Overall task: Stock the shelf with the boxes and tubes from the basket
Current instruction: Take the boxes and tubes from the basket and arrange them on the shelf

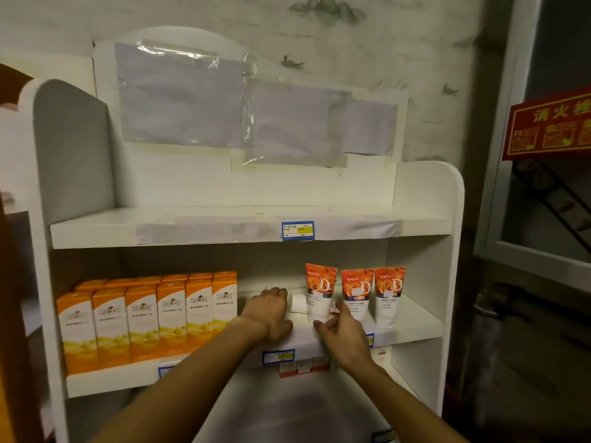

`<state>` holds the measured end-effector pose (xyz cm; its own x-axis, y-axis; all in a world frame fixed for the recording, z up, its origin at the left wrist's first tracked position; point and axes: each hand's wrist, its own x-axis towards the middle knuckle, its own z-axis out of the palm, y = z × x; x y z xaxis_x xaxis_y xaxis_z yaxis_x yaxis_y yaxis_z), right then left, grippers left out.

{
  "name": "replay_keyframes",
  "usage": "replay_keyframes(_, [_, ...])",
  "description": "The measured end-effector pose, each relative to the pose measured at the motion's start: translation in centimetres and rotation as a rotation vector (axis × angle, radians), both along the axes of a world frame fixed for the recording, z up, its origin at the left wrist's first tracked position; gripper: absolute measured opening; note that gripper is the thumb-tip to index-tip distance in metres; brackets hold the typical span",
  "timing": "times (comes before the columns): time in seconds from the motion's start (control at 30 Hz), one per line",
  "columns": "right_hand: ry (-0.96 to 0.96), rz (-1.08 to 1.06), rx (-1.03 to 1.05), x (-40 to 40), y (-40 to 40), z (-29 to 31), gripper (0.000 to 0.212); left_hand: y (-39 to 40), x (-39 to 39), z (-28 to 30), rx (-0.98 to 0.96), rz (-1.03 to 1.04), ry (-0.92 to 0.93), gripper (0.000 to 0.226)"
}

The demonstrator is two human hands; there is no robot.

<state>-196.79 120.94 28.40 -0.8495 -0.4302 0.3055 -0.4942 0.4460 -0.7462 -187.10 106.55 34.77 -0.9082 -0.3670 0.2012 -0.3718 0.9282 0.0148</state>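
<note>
Tubes (355,294) with orange tops stand upright at the right of the middle shelf (412,334), where I have my right hand (343,338) pinching the base of the leftmost one, my left hand (271,311) curled around something white beside it, orange boxes (147,314) ranked further left.

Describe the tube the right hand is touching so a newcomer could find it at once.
Start at the white shelf unit and drop to its middle shelf, right of the orange-and-white boxes. Three upright orange-and-white tubes stand there in a row. Yours is the leftmost tube: it tilts slightly, sits nearest the boxes, and the right hand pinches its base.
</note>
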Motion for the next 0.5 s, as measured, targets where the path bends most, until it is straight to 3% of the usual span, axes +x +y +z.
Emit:
replay_keyframes(0.23, [0.023,-0.09,0.001,-1.6,-2.4,-2.0,0.06,-1.1,-2.9,-2.7,0.129,0.013,0.164,0.068])
replay_keyframes(0.5, [0.177,-0.221,0.065,-2.2,-3.8,-3.7,0.071,-2.4,-6.6,-5.3,0.207,-0.014,0.265,0.059])
